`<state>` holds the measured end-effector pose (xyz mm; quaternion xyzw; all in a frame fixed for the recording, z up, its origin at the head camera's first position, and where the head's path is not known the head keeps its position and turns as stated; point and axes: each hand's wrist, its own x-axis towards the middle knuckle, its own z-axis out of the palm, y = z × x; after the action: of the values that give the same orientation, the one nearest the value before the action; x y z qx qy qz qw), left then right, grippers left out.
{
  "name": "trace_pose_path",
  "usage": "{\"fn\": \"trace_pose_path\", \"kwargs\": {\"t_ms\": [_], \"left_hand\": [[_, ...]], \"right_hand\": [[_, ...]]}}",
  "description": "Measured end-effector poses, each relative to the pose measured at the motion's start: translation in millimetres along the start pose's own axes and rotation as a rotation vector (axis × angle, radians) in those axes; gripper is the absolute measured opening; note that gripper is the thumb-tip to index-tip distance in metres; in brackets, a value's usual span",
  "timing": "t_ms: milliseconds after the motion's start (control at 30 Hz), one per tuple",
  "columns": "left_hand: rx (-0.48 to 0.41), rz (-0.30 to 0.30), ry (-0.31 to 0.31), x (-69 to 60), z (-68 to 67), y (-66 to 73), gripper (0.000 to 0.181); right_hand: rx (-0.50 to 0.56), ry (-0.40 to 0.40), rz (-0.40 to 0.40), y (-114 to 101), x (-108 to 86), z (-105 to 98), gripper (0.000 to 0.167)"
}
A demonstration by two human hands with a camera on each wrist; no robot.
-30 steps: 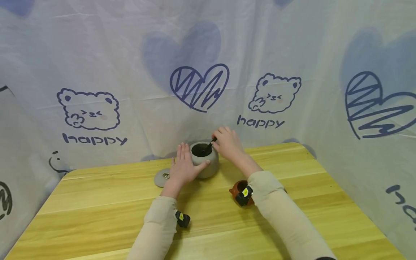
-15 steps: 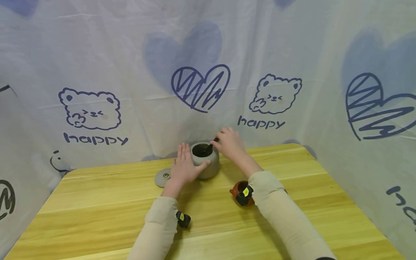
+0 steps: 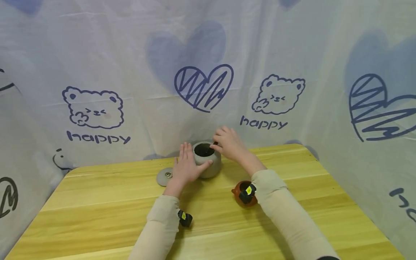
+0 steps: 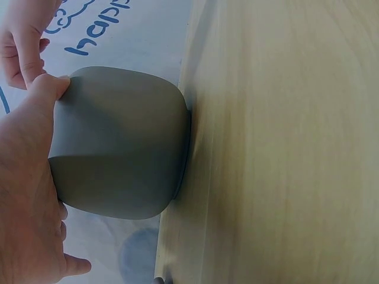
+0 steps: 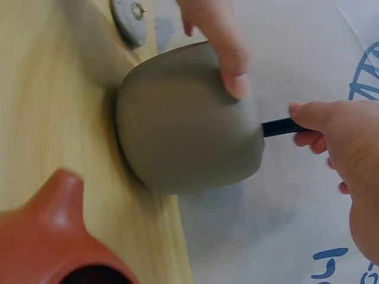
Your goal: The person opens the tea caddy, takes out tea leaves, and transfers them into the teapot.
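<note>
One grey pot [image 3: 212, 170] sits near the far edge of the tabletop [image 3: 97, 209]. Left hand [image 3: 187, 169] rests straight-fingered along its left side, thumb on the near wall; right hand [image 3: 229, 144] pinches a black handle [image 5: 280, 127] poking into it. Grey lid [image 3: 163, 178] lies left, reddish teapot [image 5: 41, 236] nearer, right.

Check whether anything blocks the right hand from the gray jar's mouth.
Nothing visible does. The right hand pinches a black handle that reaches into the gray jar; the lid lies off on the table, and the left hand rests against the jar's side, clear of the mouth.
</note>
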<state>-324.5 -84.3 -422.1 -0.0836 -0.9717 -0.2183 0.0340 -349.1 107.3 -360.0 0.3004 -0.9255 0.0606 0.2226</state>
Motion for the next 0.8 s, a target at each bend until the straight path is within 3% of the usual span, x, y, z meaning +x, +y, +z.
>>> {"fn": "trace_pose_path", "kwargs": {"t_ms": [200, 567, 800], "left_hand": [[-0.007, 0.004, 0.009, -0.9, 3.4, -1.1, 0.114], [-0.011, 0.011, 0.009, -1.0, 3.0, 0.2, 0.114], [0.038, 0.017, 0.025, -2.5, 0.1, 0.8, 0.113]], "right_hand": [[0.093, -0.108, 0.065, -2, -1.3, -2, 0.02], [0.225, -0.087, 0.075, 8, -5.0, -6, 0.023], [0.313, -0.118, 0.114, 10, -3.1, -6, 0.029]]}}
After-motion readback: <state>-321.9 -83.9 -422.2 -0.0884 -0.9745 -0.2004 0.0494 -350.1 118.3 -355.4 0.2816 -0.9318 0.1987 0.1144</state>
